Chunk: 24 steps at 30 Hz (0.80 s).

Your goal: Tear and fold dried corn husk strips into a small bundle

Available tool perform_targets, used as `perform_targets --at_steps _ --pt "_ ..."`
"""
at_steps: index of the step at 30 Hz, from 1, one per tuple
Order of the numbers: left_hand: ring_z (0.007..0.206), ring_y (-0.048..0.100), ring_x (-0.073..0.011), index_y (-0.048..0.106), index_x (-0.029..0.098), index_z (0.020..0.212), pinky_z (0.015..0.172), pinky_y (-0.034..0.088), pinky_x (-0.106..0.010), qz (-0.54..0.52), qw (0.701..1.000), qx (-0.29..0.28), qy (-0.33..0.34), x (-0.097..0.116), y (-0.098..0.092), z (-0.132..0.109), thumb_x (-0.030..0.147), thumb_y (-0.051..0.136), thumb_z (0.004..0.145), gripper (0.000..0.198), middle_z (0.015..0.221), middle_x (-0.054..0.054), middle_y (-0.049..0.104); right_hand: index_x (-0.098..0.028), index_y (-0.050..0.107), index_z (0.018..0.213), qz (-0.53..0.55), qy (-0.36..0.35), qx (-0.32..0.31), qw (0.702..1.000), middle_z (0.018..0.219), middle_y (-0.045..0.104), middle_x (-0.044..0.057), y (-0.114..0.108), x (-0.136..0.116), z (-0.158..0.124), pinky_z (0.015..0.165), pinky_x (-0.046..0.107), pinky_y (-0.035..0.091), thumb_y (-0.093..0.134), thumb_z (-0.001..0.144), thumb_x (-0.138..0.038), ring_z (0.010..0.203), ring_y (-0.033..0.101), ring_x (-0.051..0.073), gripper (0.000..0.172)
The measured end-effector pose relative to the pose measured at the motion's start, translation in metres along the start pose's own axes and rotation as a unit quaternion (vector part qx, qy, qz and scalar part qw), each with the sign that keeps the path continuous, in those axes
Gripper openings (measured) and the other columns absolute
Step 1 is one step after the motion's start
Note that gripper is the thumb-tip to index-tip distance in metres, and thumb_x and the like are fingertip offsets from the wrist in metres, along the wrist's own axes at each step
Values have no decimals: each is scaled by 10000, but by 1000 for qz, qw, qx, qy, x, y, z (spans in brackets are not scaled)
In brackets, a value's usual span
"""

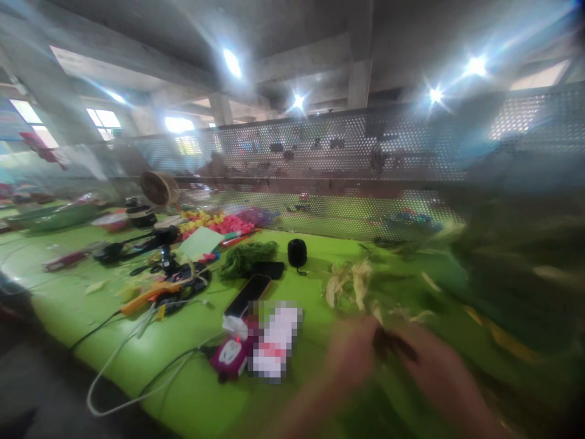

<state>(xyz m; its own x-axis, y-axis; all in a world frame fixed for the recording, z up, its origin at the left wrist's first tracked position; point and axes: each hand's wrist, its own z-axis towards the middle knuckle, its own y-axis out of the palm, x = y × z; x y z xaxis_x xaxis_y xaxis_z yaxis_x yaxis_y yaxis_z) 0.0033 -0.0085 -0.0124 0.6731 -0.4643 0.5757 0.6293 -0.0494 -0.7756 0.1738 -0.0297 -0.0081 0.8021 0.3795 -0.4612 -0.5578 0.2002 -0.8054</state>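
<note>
The picture is smeared by motion. My left hand [350, 353] and my right hand [434, 369] meet low in the view over the green table [201, 390]. Between them is a small dark piece [390, 344] that both seem to pinch; I cannot make out what it is. Pale dried leaf strips [350, 283] lie on the table just beyond my hands. A blurred mass of green foliage [516, 268] fills the right side.
A phone [247, 294], a pink pouch [231, 353], white cables [123, 366], a hot glue gun [146, 296], a black spool [297, 252], a green yarn heap [247, 256] and bright craft bits [219, 222] lie left. A perforated metal screen [347, 158] runs behind.
</note>
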Motion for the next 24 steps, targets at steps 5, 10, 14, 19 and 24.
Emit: perform_targets --at_steps 5,10,14,19,24 --pt "730 577 -187 622 169 926 604 339 -267 15 999 -34 -14 2 2 -2 195 594 736 193 872 -63 683 -271 662 831 75 47 -18 996 819 748 9 -3 -7 2 661 287 515 483 840 -282 723 689 192 180" --pt "725 572 -180 618 161 916 614 350 -267 -7 999 -26 -25 0 3 -2 193 591 747 174 874 -67 685 -280 694 935 115 31 -28 992 883 764 21 -5 -17 6 693 320 537 508 818 -278 760 706 218 220" --pt "724 575 -186 617 158 923 598 340 -269 -7 999 -23 -28 -1 5 -3 190 590 749 179 857 -72 680 -292 719 1006 77 -10 -25 997 985 761 62 4 -11 5 721 339 547 515 791 -217 847 714 259 306" --pt "677 576 -192 621 156 893 571 329 -279 28 999 -21 -23 -1 18 -4 191 586 743 157 811 -84 673 -284 709 1015 -12 -11 -30 999 1005 758 60 16 0 -5 692 344 544 461 770 -143 827 714 255 376" --pt "614 572 -185 629 151 824 535 313 -273 34 999 -22 -35 5 21 -4 158 594 705 124 734 -79 670 -269 695 900 -40 -17 -17 999 943 745 58 13 -6 -5 713 332 523 476 734 -116 789 692 230 314"
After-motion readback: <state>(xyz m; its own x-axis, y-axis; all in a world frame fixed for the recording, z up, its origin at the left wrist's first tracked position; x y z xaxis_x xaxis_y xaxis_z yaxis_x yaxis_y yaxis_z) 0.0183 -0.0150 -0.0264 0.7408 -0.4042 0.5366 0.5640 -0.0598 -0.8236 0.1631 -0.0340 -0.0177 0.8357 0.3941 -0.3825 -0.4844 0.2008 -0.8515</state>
